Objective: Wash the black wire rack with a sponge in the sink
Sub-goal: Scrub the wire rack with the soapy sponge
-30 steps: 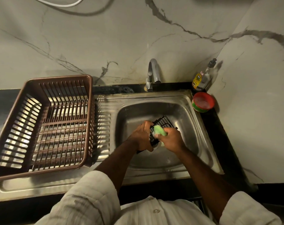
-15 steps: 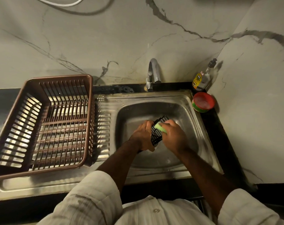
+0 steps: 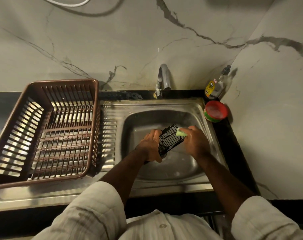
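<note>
Rack [image 3: 169, 139] gripped by L hand [image 3: 151, 146]; R hand [image 3: 195, 142] presses sponge [image 3: 181, 133] on far edge.

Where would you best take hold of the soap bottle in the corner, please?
Grip the soap bottle round its body, below the pump, coming from the left, the faucet side: walls close off its back and right, and the red tub stands just in front. It stands upright, so a sideways wrap should suit.

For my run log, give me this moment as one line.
step: scrub | left hand: holds wire rack over sink | right hand: holds sponge at rack's far corner | basket: on drainboard
</note>
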Demonstrator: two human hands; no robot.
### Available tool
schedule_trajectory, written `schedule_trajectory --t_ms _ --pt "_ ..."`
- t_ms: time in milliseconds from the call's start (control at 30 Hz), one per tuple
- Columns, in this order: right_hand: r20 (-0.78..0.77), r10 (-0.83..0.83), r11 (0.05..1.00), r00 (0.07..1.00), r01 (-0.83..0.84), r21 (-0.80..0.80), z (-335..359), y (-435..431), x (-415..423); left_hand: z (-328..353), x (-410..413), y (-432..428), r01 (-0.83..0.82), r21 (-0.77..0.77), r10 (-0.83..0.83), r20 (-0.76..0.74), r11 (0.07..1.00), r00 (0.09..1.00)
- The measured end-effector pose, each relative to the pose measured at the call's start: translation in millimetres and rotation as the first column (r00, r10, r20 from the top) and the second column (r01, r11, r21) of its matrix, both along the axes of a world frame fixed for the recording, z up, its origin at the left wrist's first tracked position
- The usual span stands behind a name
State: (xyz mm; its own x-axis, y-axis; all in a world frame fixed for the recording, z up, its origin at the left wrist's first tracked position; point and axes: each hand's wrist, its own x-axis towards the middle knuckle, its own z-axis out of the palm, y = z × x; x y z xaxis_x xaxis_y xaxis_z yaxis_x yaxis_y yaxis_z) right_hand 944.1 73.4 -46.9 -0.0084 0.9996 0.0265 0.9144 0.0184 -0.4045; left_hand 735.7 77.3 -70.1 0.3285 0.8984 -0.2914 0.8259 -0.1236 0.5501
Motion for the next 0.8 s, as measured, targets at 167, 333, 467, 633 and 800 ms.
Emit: schedule_trajectory --t_ms 167,333,467,633,800 --pt "-0.114 -0.034 0.989 0.993 0.017 -0.144 -3 10 -3 0 -1 3 0.006 -0.010 -0.006 -0.004 1.000 1.000" --pt "-0.051 -0.018 0.982 0.999 0.008 -0.191 0 25 -6 -2 -1 5 0.012 -0.001 -0.012 -0.016 1.000 1.000" --pt "0.126 -0.014 0.962 0.992 0.047 -0.270 2 25 -21 -6 -1 3 0.049 0.001 -0.049 -0.046 0.999 0.998" --pt "0.151 -0.040 0.959 0.988 0.081 -0.272 4 25 -27 -4 -2 3 0.056 0.007 -0.055 -0.049 0.998 0.997" --pt "-0.095 -0.191 0.938 0.977 0.153 -0.310 9 25 -11 -6 -6 6 0.049 0.011 -0.049 -0.029 0.999 0.998"
